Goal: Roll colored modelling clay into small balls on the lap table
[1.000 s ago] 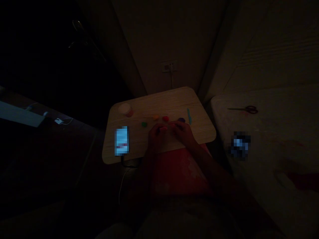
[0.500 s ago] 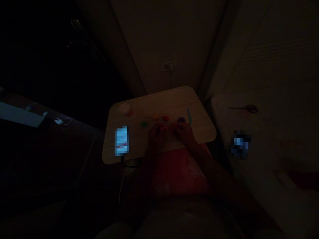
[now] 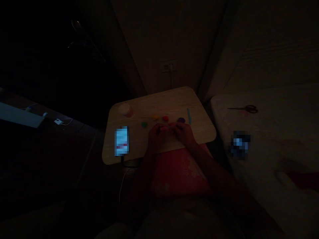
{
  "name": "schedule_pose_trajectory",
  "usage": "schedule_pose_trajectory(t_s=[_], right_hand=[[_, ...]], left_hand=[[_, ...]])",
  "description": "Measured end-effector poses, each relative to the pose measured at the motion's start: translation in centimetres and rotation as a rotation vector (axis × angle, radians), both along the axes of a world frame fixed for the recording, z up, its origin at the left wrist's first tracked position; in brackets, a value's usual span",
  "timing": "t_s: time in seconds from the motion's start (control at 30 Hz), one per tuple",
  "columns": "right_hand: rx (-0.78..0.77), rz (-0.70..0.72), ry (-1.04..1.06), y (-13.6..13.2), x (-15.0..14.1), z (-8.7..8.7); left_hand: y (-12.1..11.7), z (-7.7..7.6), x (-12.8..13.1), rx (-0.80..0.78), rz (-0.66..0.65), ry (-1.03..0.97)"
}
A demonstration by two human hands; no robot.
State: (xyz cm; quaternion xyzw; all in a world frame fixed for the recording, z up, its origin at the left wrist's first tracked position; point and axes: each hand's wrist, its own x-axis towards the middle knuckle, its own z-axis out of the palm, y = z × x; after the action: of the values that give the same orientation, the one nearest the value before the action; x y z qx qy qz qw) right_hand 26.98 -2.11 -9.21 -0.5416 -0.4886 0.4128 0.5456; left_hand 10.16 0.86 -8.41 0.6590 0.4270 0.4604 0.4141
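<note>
The scene is very dark. Over the small wooden table (image 3: pixel 139 132), my left hand (image 3: pixel 155 135) and my right hand (image 3: pixel 184 133) are close together, fingers curled in. A small reddish, clay-like piece (image 3: pixel 164 128) lies between their fingertips, both hands on it; its exact shape is hard to make out. Just beyond my fingers sit a red lump (image 3: pixel 165 118), an orange lump (image 3: pixel 156 117) and a purple lump (image 3: pixel 181 120). Left of my left hand is a green lump (image 3: pixel 144 124). A flat light-blue strip-like tool (image 3: pixel 189 116) lies beyond my right hand.
A pale-lidded tub (image 3: pixel 124 109) stands at the table's back left. A lit phone (image 3: pixel 121 141), blurred out, lies at the front left with a cable. On the pale surface at right are scissors (image 3: pixel 245 109) and a blurred object (image 3: pixel 240 144). A wall socket (image 3: pixel 168 66) is behind.
My fingertips have shifted slightly, and the reddish piece now shows as a band reaching between both hands. The lumps and tool stay in place.
</note>
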Motion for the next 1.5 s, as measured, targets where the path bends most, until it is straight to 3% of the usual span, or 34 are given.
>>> schedule_pose_trajectory(t_s=[0.23,0.63,0.93,1.13,1.5], right_hand=[[-0.072,-0.027,0.049,-0.3,-0.5,0.2],[0.006,-0.022,-0.002,0.1,-0.3,-0.5],[-0.019,0.033,0.064,-0.2,-0.5,0.2],[-0.071,0.000,0.111,0.0,-0.4,-0.7],[0.061,-0.029,-0.039,0.3,0.0,-1.3]], left_hand=[[0.0,0.0,0.0,0.012,0.025,0.010],[0.1,-0.4,-0.2,0.013,0.017,0.017],[-0.1,0.0,-0.1,-0.003,0.002,0.012],[-0.1,0.1,-0.1,0.001,0.007,0.006],[0.0,-0.2,-0.1,-0.005,0.009,-0.024]])
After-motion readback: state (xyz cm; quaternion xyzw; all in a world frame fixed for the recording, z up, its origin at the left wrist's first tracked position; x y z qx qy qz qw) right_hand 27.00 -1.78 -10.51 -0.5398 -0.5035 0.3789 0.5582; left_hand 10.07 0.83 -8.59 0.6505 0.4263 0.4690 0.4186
